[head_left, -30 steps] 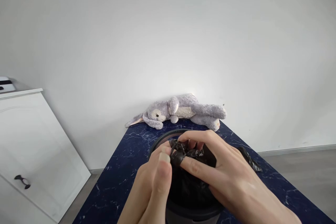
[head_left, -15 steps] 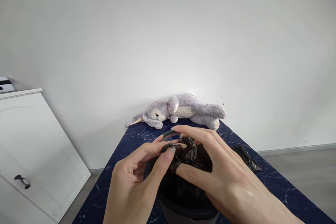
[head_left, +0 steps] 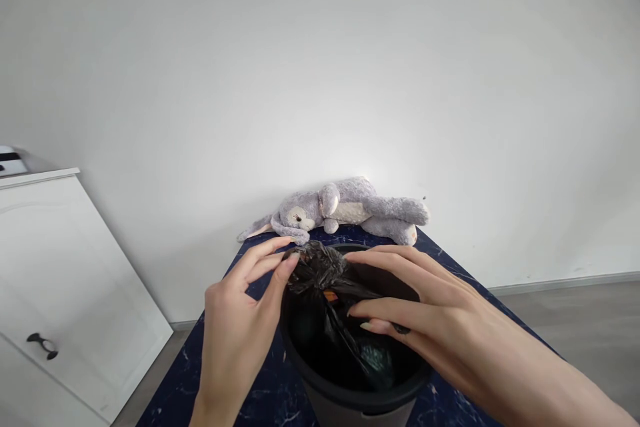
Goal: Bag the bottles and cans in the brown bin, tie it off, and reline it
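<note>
Plastic of a black bag [head_left: 319, 268], crumpled and gathered into a bunch, sits at the mouth of a round dark bin [head_left: 345, 396], with twisted strands running down inside and off to the right. Among the folds I make out a small orange patch [head_left: 331, 295] and, lower, a greenish sheen; what they belong to I cannot tell.

The person's left hand [head_left: 240, 310] has its thumb and forefinger nearly closed, pinching the left edge of the bunch. The right hand [head_left: 425, 303] reaches over the bin's right side, its fingers long and parted, the uppermost fingertips touching the bunch. Thumb and forefinger sit close together lower down, a scrap of dark plastic showing between them; whether they grip it I cannot tell.

The bin stands on a dark blue, white-veined marble-patterned tabletop [head_left: 270, 390]. Behind it, at the far end, a grey plush rabbit [head_left: 350, 207] lies on its side against the white wall [head_left: 320, 67]. Off to the left stands a white cabinet [head_left: 65, 267] with a dark handle [head_left: 43, 345].
</note>
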Motion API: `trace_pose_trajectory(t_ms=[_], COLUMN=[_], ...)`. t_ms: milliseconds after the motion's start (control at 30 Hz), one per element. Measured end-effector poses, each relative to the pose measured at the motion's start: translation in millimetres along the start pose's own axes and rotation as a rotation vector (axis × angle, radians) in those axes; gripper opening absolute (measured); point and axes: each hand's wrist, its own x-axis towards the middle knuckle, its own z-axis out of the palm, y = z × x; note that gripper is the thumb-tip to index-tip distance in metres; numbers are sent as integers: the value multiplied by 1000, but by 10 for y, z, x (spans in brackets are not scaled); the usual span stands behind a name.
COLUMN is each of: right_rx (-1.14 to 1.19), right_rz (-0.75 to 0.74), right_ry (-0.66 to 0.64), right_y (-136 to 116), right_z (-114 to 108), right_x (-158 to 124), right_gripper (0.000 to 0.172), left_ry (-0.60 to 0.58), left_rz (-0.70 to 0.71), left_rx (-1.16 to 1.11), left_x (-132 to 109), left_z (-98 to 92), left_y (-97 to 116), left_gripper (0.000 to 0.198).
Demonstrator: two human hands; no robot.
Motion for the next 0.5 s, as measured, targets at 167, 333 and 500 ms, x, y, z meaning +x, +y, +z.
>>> trace_pose_trajectory(t_ms=[167, 333, 500], right_rx=[35, 99, 196], right_rz=[78, 66, 24], right_ry=[-27, 26, 81], right_y=[76, 2, -125], right_z=[-43, -125, -150], right_x=[-82, -56, 28], right_gripper=[31, 28, 28], left_ry=[-2, 76, 145], left_rz=[-8, -13, 122], left_rx=[-14, -78, -58], left_x=[72, -51, -255], left_z=[20, -44, -113], left_y=[-62, 78, 193], left_gripper=[43, 41, 28])
